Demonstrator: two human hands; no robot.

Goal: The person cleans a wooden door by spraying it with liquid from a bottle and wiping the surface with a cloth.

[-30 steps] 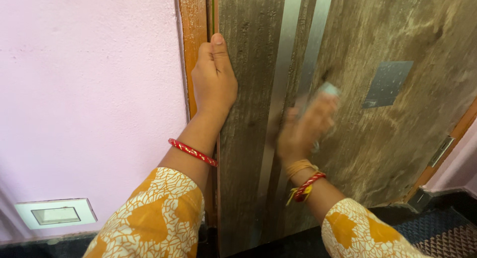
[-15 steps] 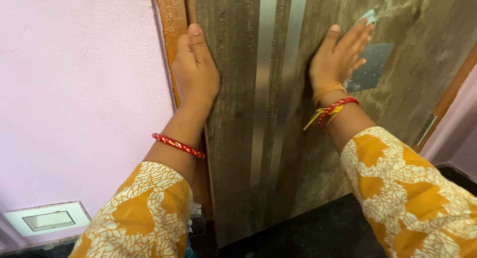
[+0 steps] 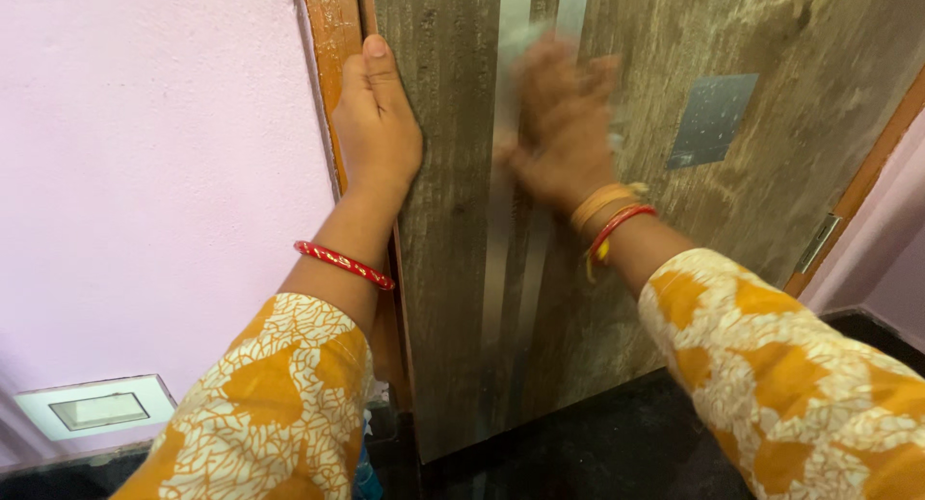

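Along door edge [image 3: 453, 269], left hand [image 3: 376, 124].

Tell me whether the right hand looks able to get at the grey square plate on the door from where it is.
Probably yes. The right hand lies blurred against the door, over its metal strips, and the grey square plate sits just beside it on the same bare face, with nothing between them.

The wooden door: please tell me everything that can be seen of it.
The wooden door is a grey-brown board with rough, streaky grain. Two shiny metal strips run down it, and a square grey metal plate sits to their right. It stands in an orange-brown frame beside a pink wall. The left hand rests flat on its edge by the frame; the blurred right hand presses on the strips.
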